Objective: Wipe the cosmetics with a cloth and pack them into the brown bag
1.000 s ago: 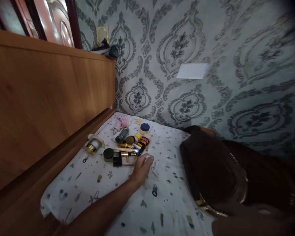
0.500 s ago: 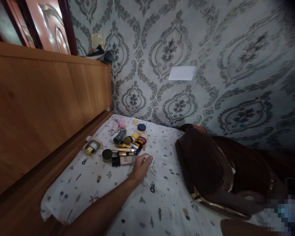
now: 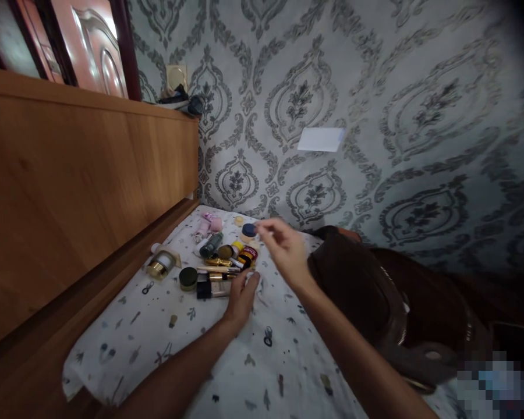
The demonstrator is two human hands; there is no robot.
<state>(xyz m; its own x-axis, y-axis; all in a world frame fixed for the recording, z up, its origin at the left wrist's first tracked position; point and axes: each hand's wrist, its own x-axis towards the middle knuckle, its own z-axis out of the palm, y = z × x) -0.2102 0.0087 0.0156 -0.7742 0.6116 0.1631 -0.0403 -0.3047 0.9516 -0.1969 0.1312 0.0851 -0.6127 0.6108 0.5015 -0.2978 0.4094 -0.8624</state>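
My left hand rests on the patterned white sheet at the right end of a foundation bottle with a black cap, hiding part of it. Its fingers are curved and apart, around nothing I can see. My right hand is raised, fingers loosely bent and parted, with the fingertips at the right edge of a blue-lidded jar; whether they touch is unclear. Between and left of the hands lie a dark red and yellow container, makeup brushes, a green bottle and a dark-lidded jar.
A gold-and-white jar lies at the left, pink items at the back. A dark brown bag lies on the right. A wooden panel bounds the left side, and the patterned wall stands behind.
My right hand has come in from the lower right and reached the blue-lidded jar. My left hand stays by the foundation bottle. The view has shifted slightly.
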